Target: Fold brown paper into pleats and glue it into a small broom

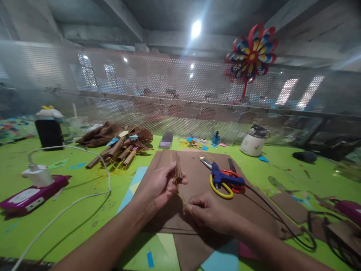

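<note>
My left hand [161, 184] is closed on a small folded brown paper piece [178, 171], held upright over the brown paper sheets [194, 165]. A thin yellow string [179, 196] runs from that piece down to my right hand [207, 210], which pinches it between thumb and fingers. Right of the hands, on the sheets, lies a blue hot glue gun [222, 177]. Yellow-handled scissors [225, 194] and a red-handled pair [238, 187] rest beneath and beside it.
At back left, rolled brown paper pieces [120, 148] lie with yellow strings. A purple power strip [34, 195] with a white charger [38, 175] and cable sits at left. A white jug [253, 143] stands at back right. The glue gun's black cord [279, 212] trails rightward.
</note>
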Available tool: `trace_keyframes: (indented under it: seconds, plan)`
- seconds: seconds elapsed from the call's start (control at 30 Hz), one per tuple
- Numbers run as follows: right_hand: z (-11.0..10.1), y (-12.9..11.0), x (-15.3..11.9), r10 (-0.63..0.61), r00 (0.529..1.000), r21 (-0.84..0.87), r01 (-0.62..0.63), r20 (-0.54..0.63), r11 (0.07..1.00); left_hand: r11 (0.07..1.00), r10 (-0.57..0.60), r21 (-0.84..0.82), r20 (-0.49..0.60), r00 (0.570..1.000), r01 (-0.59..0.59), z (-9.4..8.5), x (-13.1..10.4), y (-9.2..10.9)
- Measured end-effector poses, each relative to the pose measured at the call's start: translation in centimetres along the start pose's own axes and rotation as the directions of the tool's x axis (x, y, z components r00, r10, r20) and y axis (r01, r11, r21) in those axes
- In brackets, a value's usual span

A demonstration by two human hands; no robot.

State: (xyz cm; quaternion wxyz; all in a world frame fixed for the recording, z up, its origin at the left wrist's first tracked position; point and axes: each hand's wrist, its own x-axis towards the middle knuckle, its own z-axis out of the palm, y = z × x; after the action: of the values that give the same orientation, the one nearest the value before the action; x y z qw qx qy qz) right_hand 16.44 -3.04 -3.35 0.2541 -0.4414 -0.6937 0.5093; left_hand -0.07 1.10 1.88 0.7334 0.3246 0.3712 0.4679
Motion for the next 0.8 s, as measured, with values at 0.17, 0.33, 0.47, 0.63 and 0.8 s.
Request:
trace_keyframes:
  seconds: [0.17,0.33,0.47,0.63,0.8]
  plan:
    - [-0.5,0.4,0.1,-0.149,0.988,-0.316,0.132,-0.029,0.939,0.998,-0.014,0.054,-0.012,1.0,0.014,0.4,-0.4,-0.5]
    - [-0.7,-0.2,-0.5,-0.237,0.971,-0.538,0.179,-0.041,0.824,0.994,0.003,0.108,0.049,0.999,-0.008,0.3,-0.5,-0.6]
    - [-3.4,-1.8,-1.1,-0.252,0.967,-0.531,0.229,0.03,0.816,0.985,0.058,0.161,0.046,0.997,-0.064,0.3,-0.3,-0.3]
    - [-9.5,-2.1,-0.8,-0.276,0.902,-0.591,0.03,-0.331,0.806,0.986,0.052,0.157,0.047,0.998,-0.059,0.1,0.6,-1.1]
    - [-12.6,0.2,0.4,-0.108,0.959,-0.848,-0.176,-0.262,0.5,0.99,-0.026,0.137,0.024,0.999,0.023,-0.4,1.3,-2.5]
